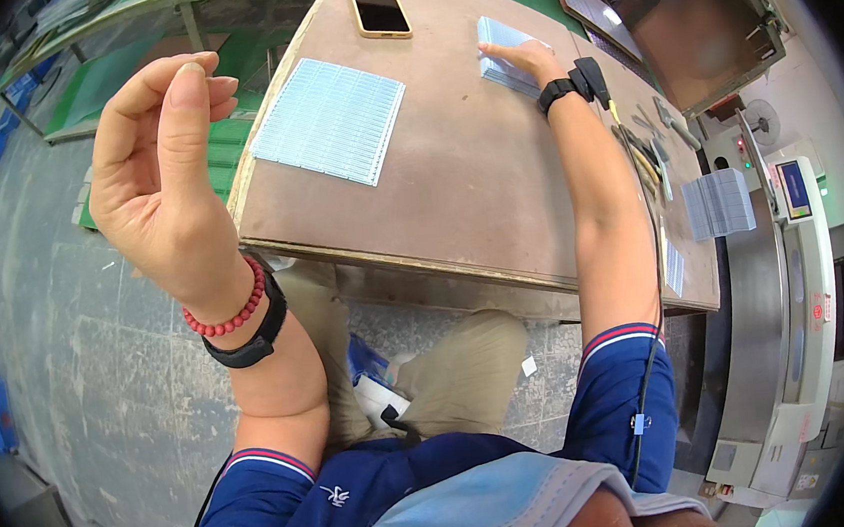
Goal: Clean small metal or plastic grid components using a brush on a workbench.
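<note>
Right hand (524,57): fingers flat on pale-blue sheet stack (504,54), table's (457,200) 1 o'clock, nothing pinched; press evenly, square edges. Left hand (158,176): raised, loosely curled, empty

Bright, even daylight, soft shadows, sharp centre; fisheye bending and dark vignette at edges.

Person: navy short-sleeved shirt (381,483) with red-and-white cuff trim, khaki trousers (462,375), red bead bracelet (231,315) and black band (253,343) on left wrist, black strap (558,93) on right wrist.
</note>
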Demonstrator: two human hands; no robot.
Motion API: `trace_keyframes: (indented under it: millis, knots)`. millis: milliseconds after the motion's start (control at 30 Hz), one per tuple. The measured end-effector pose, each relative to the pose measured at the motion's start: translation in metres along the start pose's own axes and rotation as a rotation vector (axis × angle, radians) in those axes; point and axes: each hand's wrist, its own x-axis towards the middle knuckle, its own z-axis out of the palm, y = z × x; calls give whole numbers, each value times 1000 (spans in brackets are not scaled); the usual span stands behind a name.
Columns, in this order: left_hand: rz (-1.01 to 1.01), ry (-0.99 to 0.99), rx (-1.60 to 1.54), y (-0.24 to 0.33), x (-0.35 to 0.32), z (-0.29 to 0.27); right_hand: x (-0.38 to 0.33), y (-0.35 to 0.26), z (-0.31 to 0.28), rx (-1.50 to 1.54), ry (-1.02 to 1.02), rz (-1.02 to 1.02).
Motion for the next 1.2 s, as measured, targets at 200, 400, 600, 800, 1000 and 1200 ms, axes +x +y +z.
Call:
trace_keyframes:
  millis: [200, 400, 600, 800, 1000, 1200]
  knots:
    - [-9, 22, -26, 0, 5, -7, 1, -9, 6, -47, 194, 31]
    - [-15, -17, -1, -2, 4, -14, -22, 1, -27, 73, 278, -130]
    - [-7, -39, -51, 6, 2, -6, -177, -12, -21, 24, 379, -346]
    - [-86, -124, -115, 13, -13, 19, -270, 8, 39, -55, 286, -550]
    - [60, -682, 278, 13, -73, 52, -252, 84, -15, -100, 652, -640]
    - [216, -1190, 737, 0, -156, 61, -218, 152, -20, -259, 612, -396]
